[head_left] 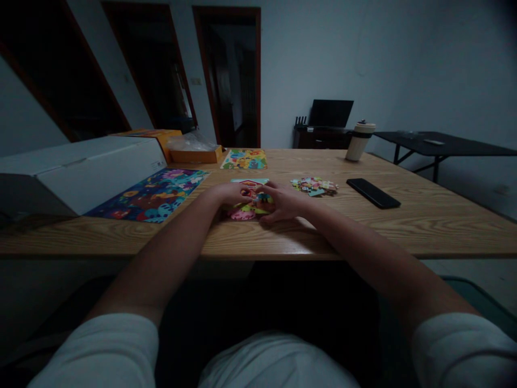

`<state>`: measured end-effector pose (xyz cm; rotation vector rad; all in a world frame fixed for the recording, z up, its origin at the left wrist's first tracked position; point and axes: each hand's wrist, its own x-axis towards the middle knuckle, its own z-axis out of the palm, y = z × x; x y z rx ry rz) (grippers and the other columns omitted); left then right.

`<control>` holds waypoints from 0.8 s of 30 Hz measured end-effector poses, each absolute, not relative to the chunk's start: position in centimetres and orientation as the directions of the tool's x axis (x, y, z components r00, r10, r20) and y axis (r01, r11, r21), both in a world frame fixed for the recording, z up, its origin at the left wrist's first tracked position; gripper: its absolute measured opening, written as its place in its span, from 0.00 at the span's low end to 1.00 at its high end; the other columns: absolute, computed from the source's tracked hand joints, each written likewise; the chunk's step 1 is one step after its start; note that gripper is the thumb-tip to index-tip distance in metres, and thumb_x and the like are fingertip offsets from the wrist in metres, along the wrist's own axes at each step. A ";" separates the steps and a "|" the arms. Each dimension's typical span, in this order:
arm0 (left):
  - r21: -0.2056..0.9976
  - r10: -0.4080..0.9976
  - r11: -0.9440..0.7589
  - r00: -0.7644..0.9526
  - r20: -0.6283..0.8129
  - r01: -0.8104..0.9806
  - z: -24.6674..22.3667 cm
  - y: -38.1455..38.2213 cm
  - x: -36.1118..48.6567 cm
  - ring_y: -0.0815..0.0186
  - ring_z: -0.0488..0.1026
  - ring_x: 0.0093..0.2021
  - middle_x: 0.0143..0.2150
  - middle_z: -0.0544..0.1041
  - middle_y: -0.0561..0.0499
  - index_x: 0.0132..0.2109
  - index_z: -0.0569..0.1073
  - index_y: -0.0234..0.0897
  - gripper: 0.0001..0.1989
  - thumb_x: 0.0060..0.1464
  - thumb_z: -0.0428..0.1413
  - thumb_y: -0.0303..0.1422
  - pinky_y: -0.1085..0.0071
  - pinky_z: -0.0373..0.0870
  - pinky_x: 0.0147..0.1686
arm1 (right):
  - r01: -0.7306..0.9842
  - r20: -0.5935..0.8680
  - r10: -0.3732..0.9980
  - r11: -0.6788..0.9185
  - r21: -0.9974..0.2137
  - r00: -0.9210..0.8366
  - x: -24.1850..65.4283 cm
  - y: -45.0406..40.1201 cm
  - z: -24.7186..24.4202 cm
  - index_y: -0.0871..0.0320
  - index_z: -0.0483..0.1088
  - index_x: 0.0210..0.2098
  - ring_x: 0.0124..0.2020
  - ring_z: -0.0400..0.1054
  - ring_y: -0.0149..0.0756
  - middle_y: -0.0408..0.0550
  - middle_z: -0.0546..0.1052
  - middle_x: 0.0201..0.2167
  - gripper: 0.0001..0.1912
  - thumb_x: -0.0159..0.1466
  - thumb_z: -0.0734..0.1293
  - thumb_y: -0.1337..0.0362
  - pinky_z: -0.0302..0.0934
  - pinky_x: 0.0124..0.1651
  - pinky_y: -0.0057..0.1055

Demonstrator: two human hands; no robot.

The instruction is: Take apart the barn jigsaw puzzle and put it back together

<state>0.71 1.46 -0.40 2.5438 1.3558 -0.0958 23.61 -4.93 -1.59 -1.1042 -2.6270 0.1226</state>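
A small, brightly coloured jigsaw puzzle lies flat on the table close to its front edge, with both hands over it. My left hand is at its left side, fingers curled in over the picture; whatever they grip, if anything, is hidden. From the right, my right hand reaches over the puzzle with thumb and fingers apart, the fingertips near a dark blue patch of the picture. Just beyond that hand is a heap of loose puzzle pieces.
The wooden table carries a black phone and a lidded cup at right. Leftward are a dark blue picture puzzle, a long white box and an orange box tray with clear plastic. A yellow puzzle lies farther back.
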 end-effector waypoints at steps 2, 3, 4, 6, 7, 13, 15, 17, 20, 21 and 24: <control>0.165 0.816 -0.523 0.547 -0.186 0.836 -0.3 1.4 0.7 0.57 0.72 0.52 0.59 0.74 0.48 0.63 0.68 0.49 0.28 0.59 0.52 0.49 0.67 0.66 0.49 | 0.689 0.226 0.714 0.700 -0.188 -0.663 23.6 -4.7 -1.8 0.51 0.60 0.65 0.53 0.66 0.52 0.57 0.65 0.60 0.45 0.53 0.72 0.42 0.60 0.55 0.43; 0.152 0.822 -0.515 0.536 -0.192 0.844 -0.2 1.4 0.7 0.57 0.72 0.52 0.60 0.73 0.48 0.63 0.69 0.48 0.27 0.59 0.52 0.49 0.67 0.65 0.49 | 0.687 0.215 0.713 0.701 -0.191 -0.668 23.6 -4.7 -1.9 0.51 0.62 0.63 0.52 0.67 0.51 0.56 0.66 0.60 0.42 0.54 0.71 0.42 0.61 0.54 0.42; 0.143 0.826 -0.509 0.528 -0.198 0.849 -0.1 1.3 0.8 0.57 0.72 0.52 0.60 0.73 0.47 0.62 0.69 0.48 0.26 0.59 0.51 0.48 0.68 0.65 0.49 | 0.682 0.199 0.710 0.704 -0.197 -0.675 23.6 -4.6 -2.0 0.50 0.65 0.61 0.51 0.68 0.49 0.55 0.67 0.59 0.38 0.55 0.70 0.41 0.61 0.53 0.41; 0.135 0.826 -0.504 0.522 -0.212 0.853 0.0 1.2 0.9 0.57 0.72 0.52 0.60 0.73 0.47 0.61 0.71 0.48 0.25 0.60 0.51 0.47 0.68 0.65 0.49 | 0.672 0.169 0.701 0.713 -0.202 -0.693 23.6 -4.6 -2.0 0.51 0.71 0.55 0.47 0.70 0.45 0.54 0.69 0.57 0.32 0.57 0.69 0.41 0.63 0.51 0.38; 0.132 0.830 -0.496 0.514 -0.218 0.858 0.0 1.2 0.9 0.57 0.73 0.51 0.59 0.74 0.47 0.61 0.71 0.48 0.25 0.60 0.51 0.47 0.67 0.66 0.48 | 0.669 0.165 0.697 0.717 -0.197 -0.698 23.5 -4.6 -2.0 0.51 0.72 0.53 0.46 0.70 0.44 0.54 0.69 0.56 0.30 0.58 0.68 0.41 0.63 0.50 0.38; 0.107 0.864 -0.435 0.447 -0.230 0.894 -0.2 0.9 1.2 0.55 0.73 0.50 0.59 0.74 0.45 0.63 0.69 0.45 0.28 0.60 0.51 0.49 0.66 0.66 0.49 | 0.585 0.335 0.550 0.811 0.004 -0.765 23.1 -5.0 -2.0 0.57 0.74 0.51 0.52 0.68 0.47 0.57 0.71 0.56 0.25 0.58 0.70 0.51 0.62 0.54 0.41; 0.103 0.854 -0.457 0.469 -0.225 0.883 -0.3 1.0 1.2 0.55 0.72 0.51 0.60 0.73 0.45 0.63 0.69 0.44 0.28 0.60 0.50 0.49 0.66 0.65 0.49 | 0.525 0.374 0.457 0.846 0.098 -0.807 22.9 -5.0 -2.1 0.59 0.76 0.49 0.55 0.66 0.49 0.58 0.73 0.55 0.22 0.58 0.70 0.55 0.58 0.58 0.44; 0.101 0.849 -0.469 0.479 -0.222 0.877 -0.3 1.1 1.1 0.55 0.72 0.52 0.60 0.73 0.44 0.61 0.70 0.43 0.27 0.60 0.50 0.49 0.66 0.65 0.49 | 0.471 0.381 0.386 0.867 0.160 -0.840 22.7 -4.9 -2.2 0.60 0.77 0.48 0.54 0.66 0.47 0.58 0.75 0.52 0.18 0.60 0.68 0.59 0.57 0.60 0.45; 0.106 0.849 -0.469 0.481 -0.219 0.877 -0.5 1.4 1.0 0.55 0.73 0.50 0.57 0.75 0.43 0.57 0.73 0.42 0.25 0.59 0.50 0.50 0.66 0.64 0.49 | 0.453 0.370 0.364 0.871 0.192 -0.855 22.5 -4.7 -2.4 0.62 0.77 0.45 0.49 0.70 0.43 0.57 0.78 0.46 0.14 0.63 0.64 0.65 0.59 0.56 0.43; 0.107 0.849 -0.470 0.482 -0.216 0.876 -0.5 1.4 0.9 0.55 0.73 0.50 0.57 0.75 0.43 0.56 0.74 0.42 0.25 0.59 0.50 0.50 0.66 0.64 0.48 | 0.461 0.358 0.375 0.866 0.195 -0.855 22.5 -4.7 -2.4 0.62 0.77 0.44 0.47 0.71 0.42 0.57 0.79 0.45 0.13 0.63 0.63 0.66 0.60 0.55 0.42; 0.135 0.836 -0.493 0.511 -0.202 0.860 -0.7 1.4 0.8 0.54 0.72 0.50 0.56 0.75 0.42 0.55 0.74 0.41 0.24 0.59 0.50 0.50 0.65 0.64 0.47 | 0.495 0.318 0.424 0.847 0.193 -0.848 22.7 -4.7 -2.3 0.63 0.77 0.43 0.43 0.72 0.40 0.56 0.79 0.44 0.13 0.63 0.64 0.67 0.62 0.51 0.39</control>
